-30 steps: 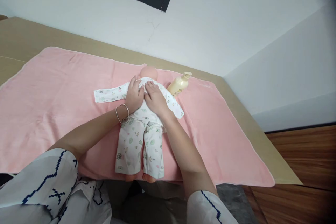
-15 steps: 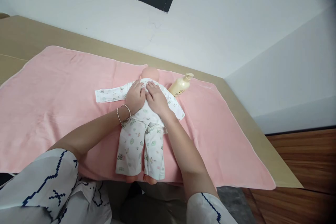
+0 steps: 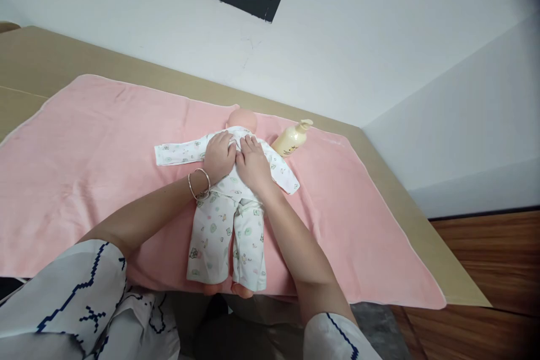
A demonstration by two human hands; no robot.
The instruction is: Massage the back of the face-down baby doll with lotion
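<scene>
A baby doll (image 3: 242, 120) lies on a pink blanket (image 3: 135, 118), its bald head toward the wall and its feet at the near table edge. It wears a white patterned top (image 3: 179, 152) and matching trousers (image 3: 211, 239). My left hand (image 3: 219, 154) rests flat on the left side of its upper body, fingers stretched out. Beside it, my right hand (image 3: 254, 163) lies flat on the other side, fingers extended. Both palms are hidden against the top. The doll's face is not visible.
A cream pump bottle (image 3: 293, 138) stands on the blanket just right of the doll's shoulder. Under the blanket is a tan table (image 3: 54, 59), with a white wall (image 3: 337, 39) behind it. A wooden cabinet (image 3: 489, 259) is at the lower right.
My right hand has slid slightly down the doll's upper body, toward me. My left hand stays at nearly the same spot. The whole view has shifted very slightly.
</scene>
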